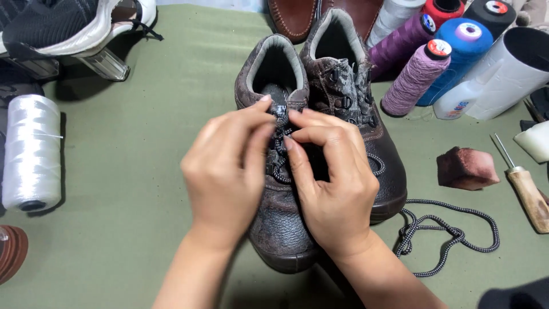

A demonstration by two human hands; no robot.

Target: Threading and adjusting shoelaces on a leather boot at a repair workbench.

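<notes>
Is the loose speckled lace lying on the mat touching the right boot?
Cannot tell. In the head view the loose lace runs toward the right boot, but the right hand and wrist hide where they would meet.

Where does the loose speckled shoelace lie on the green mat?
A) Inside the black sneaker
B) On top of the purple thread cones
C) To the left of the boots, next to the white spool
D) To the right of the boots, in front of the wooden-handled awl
D: the loose speckled shoelace curls on the green mat right of the boots, near the wooden-handled awl.
</notes>
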